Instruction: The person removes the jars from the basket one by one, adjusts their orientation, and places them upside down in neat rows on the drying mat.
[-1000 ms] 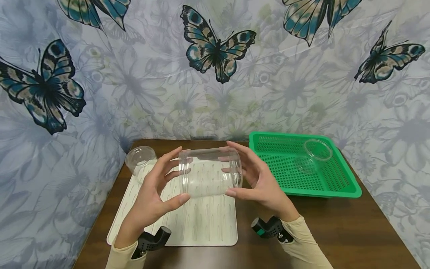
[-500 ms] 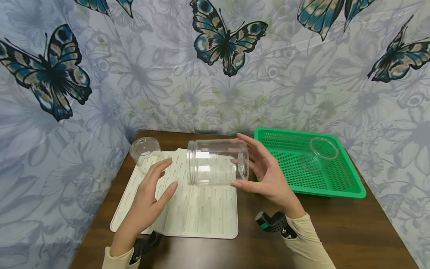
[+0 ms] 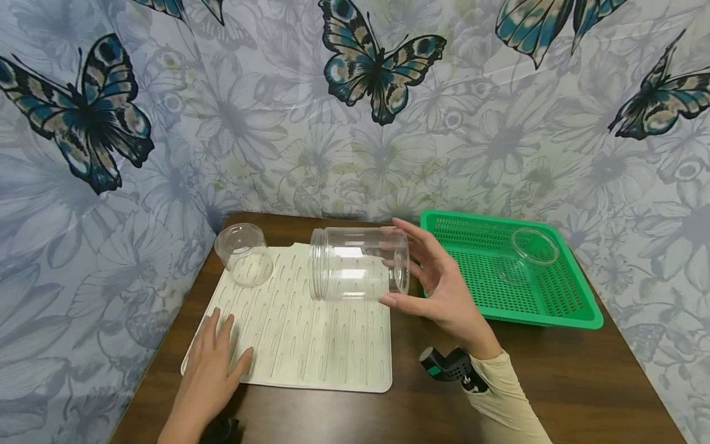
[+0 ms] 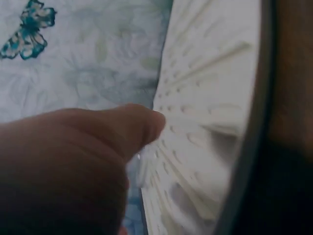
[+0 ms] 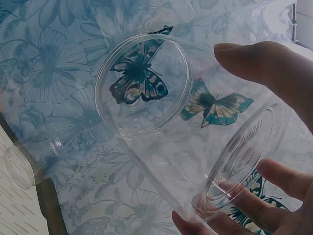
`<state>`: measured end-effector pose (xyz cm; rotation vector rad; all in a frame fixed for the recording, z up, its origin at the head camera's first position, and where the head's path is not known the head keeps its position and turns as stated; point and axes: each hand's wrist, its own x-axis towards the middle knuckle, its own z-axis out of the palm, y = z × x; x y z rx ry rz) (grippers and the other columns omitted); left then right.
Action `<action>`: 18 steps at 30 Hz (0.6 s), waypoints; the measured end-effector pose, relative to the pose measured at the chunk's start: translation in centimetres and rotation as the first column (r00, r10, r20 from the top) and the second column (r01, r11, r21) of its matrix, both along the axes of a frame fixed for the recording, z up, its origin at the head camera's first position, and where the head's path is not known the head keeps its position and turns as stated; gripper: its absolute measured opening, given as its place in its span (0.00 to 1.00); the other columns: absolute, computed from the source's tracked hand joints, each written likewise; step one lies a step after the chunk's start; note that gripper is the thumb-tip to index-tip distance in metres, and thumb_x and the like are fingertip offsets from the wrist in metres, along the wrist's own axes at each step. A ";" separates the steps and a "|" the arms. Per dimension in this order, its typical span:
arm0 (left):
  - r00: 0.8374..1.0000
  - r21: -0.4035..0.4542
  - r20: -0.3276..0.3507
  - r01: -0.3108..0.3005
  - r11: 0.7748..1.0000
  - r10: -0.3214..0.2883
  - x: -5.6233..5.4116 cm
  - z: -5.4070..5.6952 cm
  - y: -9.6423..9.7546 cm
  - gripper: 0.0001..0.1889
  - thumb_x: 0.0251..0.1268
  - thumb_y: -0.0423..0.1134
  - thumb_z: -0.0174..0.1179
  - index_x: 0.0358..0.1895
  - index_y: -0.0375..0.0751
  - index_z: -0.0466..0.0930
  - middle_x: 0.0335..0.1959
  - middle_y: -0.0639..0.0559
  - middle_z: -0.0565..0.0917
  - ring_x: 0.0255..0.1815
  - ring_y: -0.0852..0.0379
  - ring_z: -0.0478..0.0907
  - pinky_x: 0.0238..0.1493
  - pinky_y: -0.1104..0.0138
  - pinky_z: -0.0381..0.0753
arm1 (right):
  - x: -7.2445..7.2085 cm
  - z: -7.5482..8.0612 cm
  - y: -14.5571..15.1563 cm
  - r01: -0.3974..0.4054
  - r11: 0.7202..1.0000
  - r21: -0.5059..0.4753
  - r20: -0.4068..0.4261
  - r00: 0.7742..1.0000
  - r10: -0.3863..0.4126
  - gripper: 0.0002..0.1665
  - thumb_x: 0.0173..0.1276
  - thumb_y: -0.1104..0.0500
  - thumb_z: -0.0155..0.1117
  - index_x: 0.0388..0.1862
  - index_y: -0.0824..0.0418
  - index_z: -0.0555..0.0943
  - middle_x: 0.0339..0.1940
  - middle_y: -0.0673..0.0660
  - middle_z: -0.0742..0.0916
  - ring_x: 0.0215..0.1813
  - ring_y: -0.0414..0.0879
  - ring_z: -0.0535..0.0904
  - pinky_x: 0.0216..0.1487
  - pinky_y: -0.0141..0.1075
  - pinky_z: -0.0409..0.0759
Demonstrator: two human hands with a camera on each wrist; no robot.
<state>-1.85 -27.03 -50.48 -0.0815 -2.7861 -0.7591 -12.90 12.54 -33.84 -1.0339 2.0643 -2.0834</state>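
A clear plastic jar [image 3: 357, 265] lies sideways in the air above the cream ridged mat [image 3: 322, 351], its threaded mouth facing left. My right hand [image 3: 438, 290] grips it round the base end, thumb in front and fingers behind; the right wrist view shows the round mouth and the moulded bottom of the jar [image 5: 161, 161]. Over the mat's front left corner is my left hand [image 3: 208, 373], fingers extended and holding nothing. Whether it touches the mat I cannot tell. Another clear jar [image 3: 244, 253] stands at the mat's back left corner.
At the back right of the brown table [image 3: 499, 382] sits a green perforated basket [image 3: 466, 308] with a clear jar [image 3: 529, 253] inside. A wall cloth with butterflies [image 3: 383, 61] rises right behind the table's far edge.
My left hand has let go of the jar's mouth end and moved down and left to the mat's corner. The right hand keeps holding the jar, which has shifted slightly right in view.
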 end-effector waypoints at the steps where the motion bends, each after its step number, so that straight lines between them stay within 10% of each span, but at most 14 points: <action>1: 1.000 -0.006 0.019 -0.008 1.000 0.008 0.3 -0.4 -0.3 0.41 0.75 0.42 0.73 0.78 0.19 0.64 0.83 0.18 0.53 0.80 0.14 0.51 0.74 0.23 0.56 | 0.0 0.0 0.0 0.002 1.000 0.000 -0.001 1.000 -0.002 0.61 0.61 0.77 0.81 0.89 0.57 0.63 0.82 0.62 0.73 0.78 0.63 0.72 0.76 0.55 0.75; 18: 0.988 -0.079 0.150 -0.030 0.996 0.042 1.3 -1.9 -1.0 0.37 0.79 0.43 0.68 0.75 0.17 0.67 0.79 0.14 0.57 0.80 0.13 0.50 0.74 0.21 0.51 | -0.3 -0.1 -0.5 0.051 0.998 0.049 -0.034 0.998 -0.049 0.62 0.58 0.78 0.82 0.88 0.55 0.65 0.81 0.59 0.74 0.76 0.64 0.73 0.74 0.53 0.77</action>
